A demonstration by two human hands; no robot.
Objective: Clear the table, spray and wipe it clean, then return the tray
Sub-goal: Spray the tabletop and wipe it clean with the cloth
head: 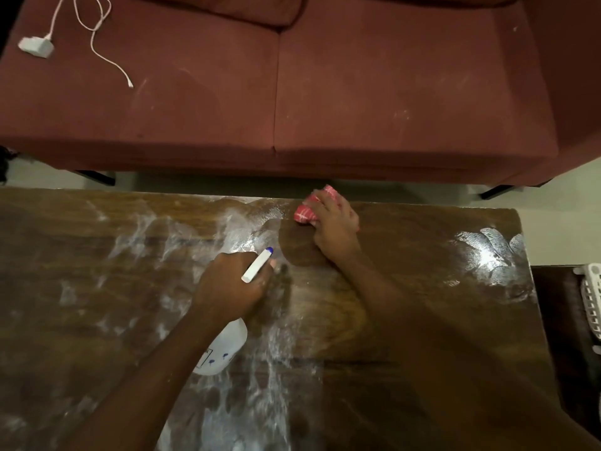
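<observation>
Head view, looking down on a dark wooden worktop (422, 255) set in front of a maroon sofa (390, 92).

(a) The left grip (227, 284) grasps the neck of a white spray bottle (224, 349), fingers curled round it. The bottle's blue-tipped nozzle points away from the person, towards the far edge. Its body lies under the forearm, over the middle of the worktop.

(b) The right grip (335, 226) clutches a bunched pink-and-white cloth (305, 214) and presses it onto the worktop at the far edge, just right of centre. The cloth protrudes from under the fingers on the left side.

(c) A whitish film (253, 402) streaks the left half and centre of the worktop, and a bright patch lies near its right end. A darker, film-free arc lies just below the cloth.

(d) A white slotted tray (590, 304), only partly in view, sits on a dark surface just beside the worktop's right end.

(e) A white charger (35, 47) rests on the sofa's left seat cushion, its cable (130, 85) trailing across the fabric.
</observation>
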